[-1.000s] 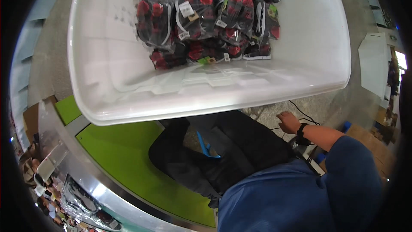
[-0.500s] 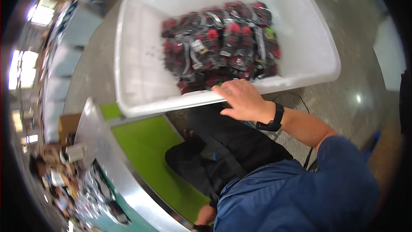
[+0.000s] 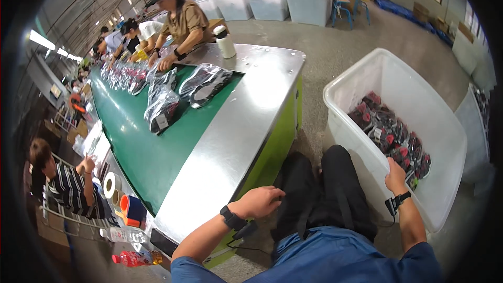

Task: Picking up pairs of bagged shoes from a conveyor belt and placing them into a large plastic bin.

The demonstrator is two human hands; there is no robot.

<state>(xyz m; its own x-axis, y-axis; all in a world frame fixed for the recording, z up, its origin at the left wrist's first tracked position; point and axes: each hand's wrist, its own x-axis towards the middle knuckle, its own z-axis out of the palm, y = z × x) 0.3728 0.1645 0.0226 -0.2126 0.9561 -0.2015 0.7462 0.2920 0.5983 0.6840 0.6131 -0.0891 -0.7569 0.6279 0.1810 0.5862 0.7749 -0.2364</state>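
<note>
My right hand [image 3: 396, 176] is closed around the near-side rim of a large white plastic tub [image 3: 350, 121], which stands to my right. Inside it lies a heap of dark grey and red shoes [image 3: 390, 131], some seemingly wrapped in clear plastic. My left hand [image 3: 259, 202] hovers above my left thigh beside the metal table edge, holding nothing, its fingers loosely bent and partly apart. Clear-bagged dark shoes [image 3: 204, 85] lie on the green conveyor belt [image 3: 136, 120] ahead on the left.
A metal-topped, green-sided table end [image 3: 262, 86] borders my left side. A white bottle [image 3: 224, 42] stands on its far corner. Co-workers line the belt's far side; another person [image 3: 68, 178] sits left. Drink bottles [image 3: 137, 258] and tape rolls [image 3: 111, 184] are near left. More tubs [image 3: 309, 5] stand behind.
My view has swung from over the tub toward the conveyor, so the tub now appears at the right. My right hand stays on its rim. My left hand has come up into fuller view.
</note>
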